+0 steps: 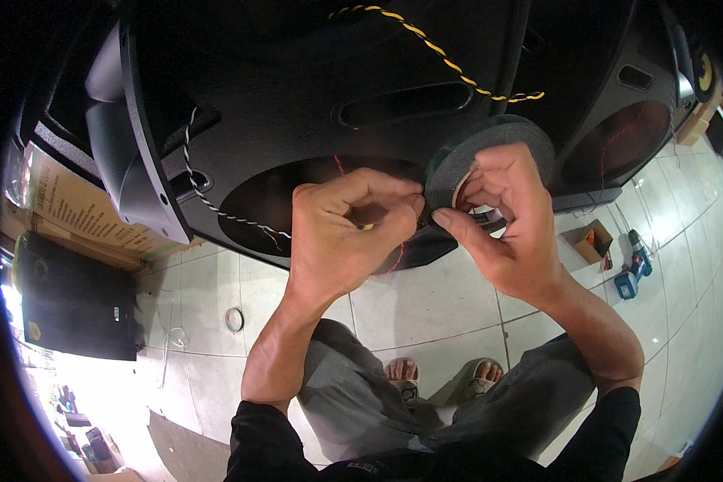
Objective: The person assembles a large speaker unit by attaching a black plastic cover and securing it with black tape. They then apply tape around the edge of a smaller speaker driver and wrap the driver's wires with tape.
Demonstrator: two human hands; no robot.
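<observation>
A wide roll of black tape [450, 161] is held up in front of a black speaker cabinet [289, 104]. My right hand [522, 225] grips the roll, its fingers curled through the core and the thumb at the near edge. Beside it, my left hand [337, 229] is closed in a pinch, thumb and forefinger meeting at the roll's left edge. What lies between those fingertips is too small to make out. A twisted yellow-and-black wire [438, 50] hangs over the cabinet above the roll. To the left dangles a twisted black-and-white wire [191, 173].
Another black cabinet [594, 96] stands at the right. A cordless drill [635, 265] and a small open box [593, 243] lie on the tiled floor [426, 317]. At left are a small round roll [234, 320], a cardboard box [88, 201] and a dark panel [76, 297].
</observation>
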